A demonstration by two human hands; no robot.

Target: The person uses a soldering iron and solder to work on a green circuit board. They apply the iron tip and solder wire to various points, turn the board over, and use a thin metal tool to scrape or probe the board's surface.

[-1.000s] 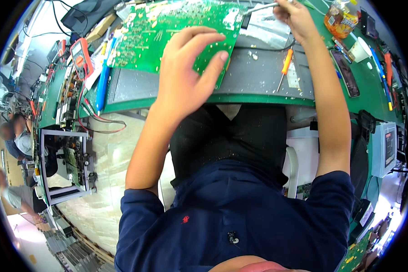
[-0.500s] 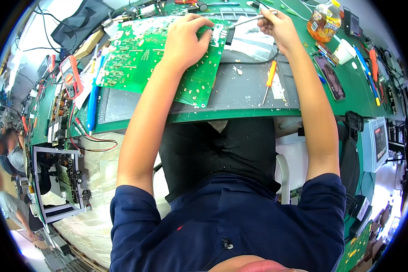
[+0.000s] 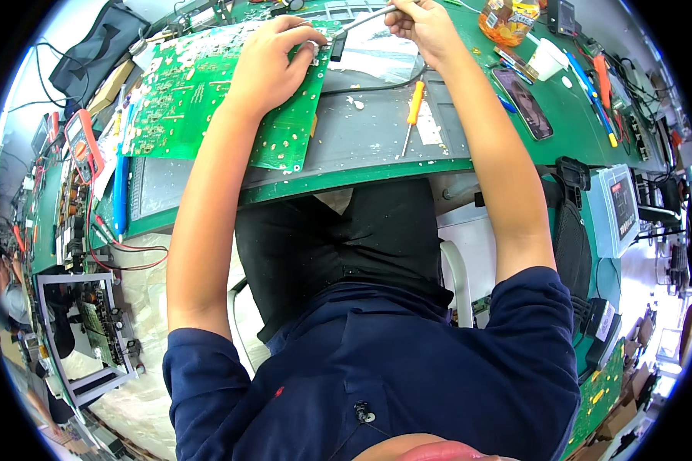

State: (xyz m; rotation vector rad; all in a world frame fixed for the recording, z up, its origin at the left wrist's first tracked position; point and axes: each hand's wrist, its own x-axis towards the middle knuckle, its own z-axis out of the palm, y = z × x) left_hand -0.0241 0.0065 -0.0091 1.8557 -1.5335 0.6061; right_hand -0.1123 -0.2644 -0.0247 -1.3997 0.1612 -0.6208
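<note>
One green circuit board [image 3: 188, 96] lies in the upper left of the frame, the left hand [image 3: 273, 69] resting over it, the right hand [image 3: 423, 31] clamped on a slim grey tool [image 3: 370, 16].

The board is broad, flat and bright green, speckled with pale solder spots, with whitish patches crowding its upper edge and a plainer lower right part dotted with cream-coloured marks. It lies partly on a grey mat [image 3: 369, 142] on the green table [image 3: 592, 142]. The hands are apart; the left has its fingers bent near the board's upper right, and whether they pinch anything cannot be told. The tool slants down toward that same corner.
</note>
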